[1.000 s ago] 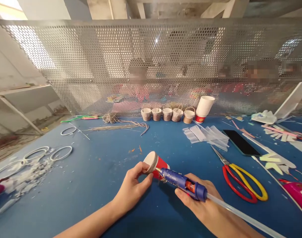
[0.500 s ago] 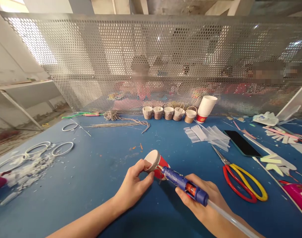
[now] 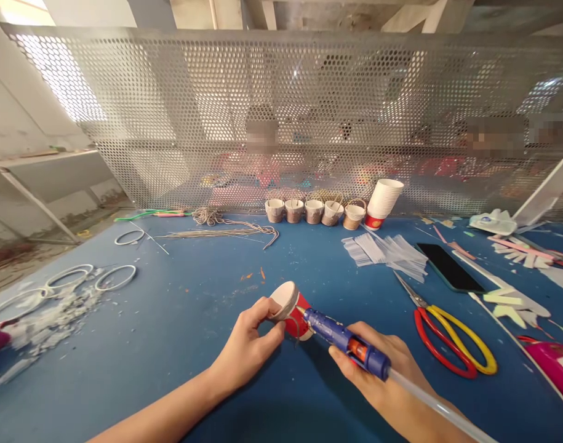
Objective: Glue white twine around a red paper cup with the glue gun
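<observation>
Tilted above the blue table is a red and white paper cup (image 3: pixel 298 319), with cord around its upper part and a loose bit of cord hanging down its side. My left hand (image 3: pixel 248 341) is closed on the cup, thumb and fingers at the rim. A blue glue gun (image 3: pixel 339 335) sits in my right hand (image 3: pixel 383 369), which is wrapped around it from the right. Its nozzle points left at the cup's side, close under the corded band; whether it touches I cannot tell. A long clear glue stick (image 3: pixel 429 400) trails out of its back end.
Several small cord-wrapped cups with handles (image 3: pixel 314 211) and a stack of paper cups (image 3: pixel 384 200) stand along the perforated metal screen (image 3: pixel 179 123). Strewn right are clear glue strips (image 3: pixel 392 252), a phone (image 3: pixel 450 267) and scissors (image 3: pixel 447 332). Left lie cords (image 3: pixel 226 231), white rings (image 3: pixel 115 278) and scraps (image 3: pixel 64 314).
The cup has turned slightly in my left hand, showing a loose cord end on its side. The glue gun's nozzle has shifted a little along the cup.
</observation>
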A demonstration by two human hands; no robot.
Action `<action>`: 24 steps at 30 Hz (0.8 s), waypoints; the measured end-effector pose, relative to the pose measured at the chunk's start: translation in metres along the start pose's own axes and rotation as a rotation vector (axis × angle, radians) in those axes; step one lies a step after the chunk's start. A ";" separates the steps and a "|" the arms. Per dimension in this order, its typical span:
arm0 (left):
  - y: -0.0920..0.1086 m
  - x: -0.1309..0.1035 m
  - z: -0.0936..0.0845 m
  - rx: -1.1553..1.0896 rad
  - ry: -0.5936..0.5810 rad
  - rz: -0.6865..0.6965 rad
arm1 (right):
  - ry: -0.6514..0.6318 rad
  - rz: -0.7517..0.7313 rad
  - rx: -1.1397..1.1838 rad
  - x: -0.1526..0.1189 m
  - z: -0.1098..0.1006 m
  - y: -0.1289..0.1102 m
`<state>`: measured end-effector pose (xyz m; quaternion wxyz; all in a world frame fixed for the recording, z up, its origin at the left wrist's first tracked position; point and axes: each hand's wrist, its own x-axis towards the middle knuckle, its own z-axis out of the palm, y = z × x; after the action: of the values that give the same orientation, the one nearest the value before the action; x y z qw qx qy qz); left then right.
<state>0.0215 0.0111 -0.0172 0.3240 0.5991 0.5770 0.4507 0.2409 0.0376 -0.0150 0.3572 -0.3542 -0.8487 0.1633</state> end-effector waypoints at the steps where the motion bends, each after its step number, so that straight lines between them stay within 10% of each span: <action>1: 0.000 0.000 0.000 -0.005 -0.003 0.001 | -0.005 -0.005 0.001 0.000 0.000 -0.001; 24: 0.000 0.000 -0.001 -0.259 -0.088 -0.105 | -0.010 0.126 -0.022 0.002 -0.006 -0.003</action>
<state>0.0202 0.0112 -0.0168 0.4467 0.5404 0.5297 0.4774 0.2430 0.0372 -0.0086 0.3382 -0.4098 -0.8282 0.1779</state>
